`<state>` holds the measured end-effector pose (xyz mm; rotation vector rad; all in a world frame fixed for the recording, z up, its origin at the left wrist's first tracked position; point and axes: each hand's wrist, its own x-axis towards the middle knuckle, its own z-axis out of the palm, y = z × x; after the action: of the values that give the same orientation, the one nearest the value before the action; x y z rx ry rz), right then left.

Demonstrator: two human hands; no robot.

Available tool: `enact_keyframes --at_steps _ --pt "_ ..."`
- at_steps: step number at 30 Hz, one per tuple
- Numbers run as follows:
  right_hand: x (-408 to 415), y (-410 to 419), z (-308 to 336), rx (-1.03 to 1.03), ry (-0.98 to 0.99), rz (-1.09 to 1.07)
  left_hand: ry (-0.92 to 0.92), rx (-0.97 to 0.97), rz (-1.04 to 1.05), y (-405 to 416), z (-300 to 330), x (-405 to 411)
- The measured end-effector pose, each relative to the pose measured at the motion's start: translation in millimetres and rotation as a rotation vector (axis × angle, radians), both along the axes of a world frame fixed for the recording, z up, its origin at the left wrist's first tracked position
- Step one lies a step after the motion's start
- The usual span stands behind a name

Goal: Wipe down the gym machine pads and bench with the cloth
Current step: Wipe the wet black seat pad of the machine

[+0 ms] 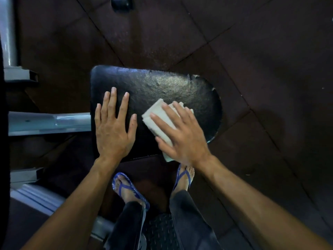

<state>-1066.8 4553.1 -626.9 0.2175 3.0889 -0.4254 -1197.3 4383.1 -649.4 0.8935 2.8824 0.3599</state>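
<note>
A black padded seat [162, 87] of a gym machine fills the middle of the view, worn and torn at its far right rim. My left hand [115, 127] lies flat on its left part, fingers spread, holding nothing. My right hand [182, 136] presses a folded white cloth [158, 114] onto the seat near its front edge; the cloth sticks out beyond my fingertips and below my palm.
Grey steel frame tubes [50, 123] run in from the left under the seat, with an upright post [9, 33] at the far left. Dark rubber floor tiles [252, 51] surround the seat. My feet in blue flip-flops [129, 190] stand just below it.
</note>
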Motion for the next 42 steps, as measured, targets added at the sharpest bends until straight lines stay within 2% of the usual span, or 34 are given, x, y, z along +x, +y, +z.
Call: enact_keyframes --at_steps 2,5,8,11,14,21,25,29,33,36,42 --pt "8.9 28.5 -1.4 0.026 -0.009 0.02 -0.007 0.009 0.004 1.3 -0.3 0.8" --pt "-6.5 44.1 -0.3 0.038 -0.025 -0.087 -0.01 0.013 0.009 1.3 -1.1 1.1" --pt "-22.9 37.0 1.0 0.047 -0.03 -0.172 -0.008 0.02 0.003 0.9 -1.9 0.5" --pt "-12.9 29.6 5.9 0.13 -0.061 -0.175 0.0 0.007 0.002 0.8 -2.3 0.7" --pt "-2.2 17.2 7.3 0.113 -0.072 -0.184 -0.015 0.017 0.004 0.6 -2.6 0.9" --pt "-19.0 13.8 -9.1 0.125 0.017 -0.303 -0.045 -0.005 0.0 3.1 2.7 3.0" --pt "-21.1 20.6 -7.5 0.074 0.034 -0.307 -0.204 0.037 0.009 9.1 20.2 6.1" --pt "-12.6 20.5 24.5 -0.171 0.053 -0.368 -0.413 0.022 -0.011 13.2 57.9 18.2" --pt "46.1 -15.5 82.8 -0.466 0.011 -0.61 -0.614 -0.063 -0.119 11.1 111.4 61.6" --pt "112.8 -52.8 114.5 -0.689 -0.077 -0.908 -0.713 -0.131 -0.198 14.1 152.5 109.7" --pt "237.4 -95.1 175.4 -0.878 -0.062 -1.478 -0.789 -0.286 -0.4 42.4 228.3 223.6"
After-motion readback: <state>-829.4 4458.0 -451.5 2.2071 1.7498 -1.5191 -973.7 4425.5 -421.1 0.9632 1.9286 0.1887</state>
